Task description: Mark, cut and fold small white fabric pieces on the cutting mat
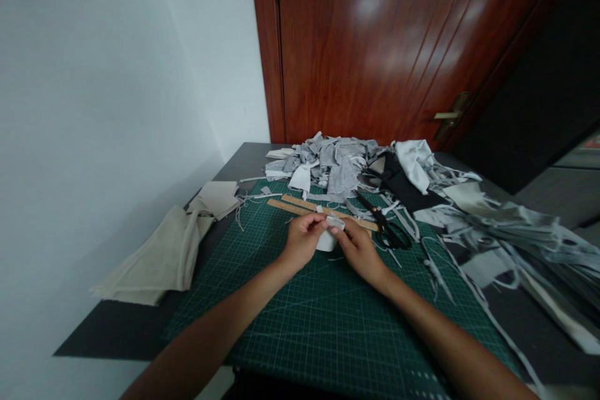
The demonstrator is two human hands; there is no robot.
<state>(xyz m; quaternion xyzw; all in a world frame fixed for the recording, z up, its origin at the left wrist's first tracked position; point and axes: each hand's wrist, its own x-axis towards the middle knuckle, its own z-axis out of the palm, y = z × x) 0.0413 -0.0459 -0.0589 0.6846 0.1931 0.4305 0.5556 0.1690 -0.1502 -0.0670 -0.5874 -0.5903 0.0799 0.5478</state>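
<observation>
Between my two hands is a small piece of pale fabric, held over the middle of the cutting mat. My left hand pinches its left upper edge with thumb and fingers. From the other side my right hand grips it, thumb on top; the fingers beneath are partly hidden. The fabric's upper edge looks folded over, and its lower part hangs toward me. Just beyond my hands lie wooden rulers. To the right of my right hand rests a pair of black scissors, blades pointing away to the left.
The green cutting mat covers much of the dark table. A heap of grey fabric scraps is at the back. Folded beige cloth lies left, near the white wall. Fabric strips and black cloth crowd the right.
</observation>
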